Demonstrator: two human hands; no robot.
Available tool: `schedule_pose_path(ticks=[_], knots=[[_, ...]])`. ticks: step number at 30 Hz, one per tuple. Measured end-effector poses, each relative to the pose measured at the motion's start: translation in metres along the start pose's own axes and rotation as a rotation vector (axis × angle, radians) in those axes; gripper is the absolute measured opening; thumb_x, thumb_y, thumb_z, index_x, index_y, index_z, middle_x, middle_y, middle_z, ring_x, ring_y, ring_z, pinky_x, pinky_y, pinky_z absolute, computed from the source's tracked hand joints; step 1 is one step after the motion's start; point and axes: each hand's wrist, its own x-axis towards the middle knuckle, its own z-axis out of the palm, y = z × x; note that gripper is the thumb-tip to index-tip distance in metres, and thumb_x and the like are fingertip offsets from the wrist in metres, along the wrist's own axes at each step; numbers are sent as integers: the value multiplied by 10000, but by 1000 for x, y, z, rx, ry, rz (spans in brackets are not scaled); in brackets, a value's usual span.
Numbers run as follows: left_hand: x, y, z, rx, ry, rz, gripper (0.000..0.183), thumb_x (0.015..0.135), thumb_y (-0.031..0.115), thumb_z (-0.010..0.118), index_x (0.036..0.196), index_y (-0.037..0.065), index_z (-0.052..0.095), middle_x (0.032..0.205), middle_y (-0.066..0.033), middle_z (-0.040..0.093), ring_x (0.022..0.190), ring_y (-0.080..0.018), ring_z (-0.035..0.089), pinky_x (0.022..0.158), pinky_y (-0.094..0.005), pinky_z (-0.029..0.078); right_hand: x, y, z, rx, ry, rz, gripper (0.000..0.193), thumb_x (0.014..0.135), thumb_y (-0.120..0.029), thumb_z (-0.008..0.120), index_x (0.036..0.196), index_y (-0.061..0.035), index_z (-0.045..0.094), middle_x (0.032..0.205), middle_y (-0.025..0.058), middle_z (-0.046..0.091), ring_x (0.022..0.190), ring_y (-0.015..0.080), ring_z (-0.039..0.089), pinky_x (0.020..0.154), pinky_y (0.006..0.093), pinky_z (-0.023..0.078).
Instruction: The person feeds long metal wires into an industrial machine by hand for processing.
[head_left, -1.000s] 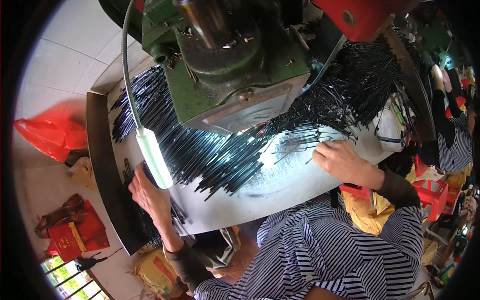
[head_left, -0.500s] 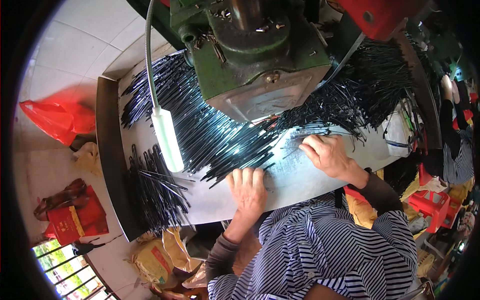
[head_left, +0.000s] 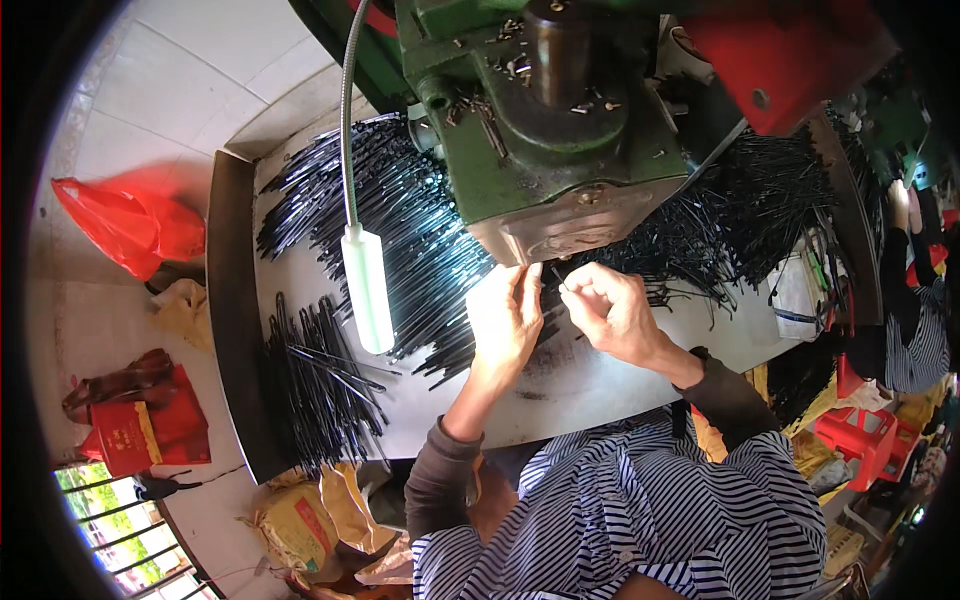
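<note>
My left hand (head_left: pixel 505 318) is raised just below the front edge of a green machine head (head_left: pixel 560 170). Its fingers are pressed together, and whatever they grip is hidden. Close on its right, my right hand (head_left: pixel 618 318) is closed in a pinch near the same edge. A small thin piece seems to stick out at its fingertips, too small to name. Many thin black rods (head_left: pixel 400 230) lie in a slanted heap behind and left of my left hand. More dark rods (head_left: pixel 680 240) are piled beyond my right hand.
A lit lamp (head_left: pixel 368 290) hangs from a bendy metal neck left of the machine. A separate bundle of rods (head_left: pixel 320 385) lies at the left of the pale metal tabletop (head_left: pixel 440 420), beside its raised dark edge (head_left: pixel 232 320). At far right another person's arm (head_left: pixel 897 215) shows.
Both hands have moved. The left rose from the tabletop's front to the machine's lower edge, and the right shifted left beside it. The view has shifted, so the machine appears lower and farther right.
</note>
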Motion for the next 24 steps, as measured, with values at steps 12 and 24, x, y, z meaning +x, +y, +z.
schedule_pose_path(ticks=[12, 24], knots=[[2, -4, 8, -152, 74, 56, 87, 827, 49, 649, 767, -6, 619, 622, -132, 573, 507, -260, 544, 497, -317, 426, 13, 11, 9, 21, 113, -56, 33, 835, -16, 629, 851, -5, 602, 632, 0, 563, 525, 18, 434, 463, 214, 363], [1, -7, 12, -110, 118, 74, 94, 819, 61, 659, 759, 0, 622, 627, -136, 579, 510, -263, 569, 501, -334, 448, 12, 19, 13, 84, 87, -7, 20, 847, -2, 610, 854, 13, 599, 675, -17, 572, 557, 2, 438, 475, 186, 355]])
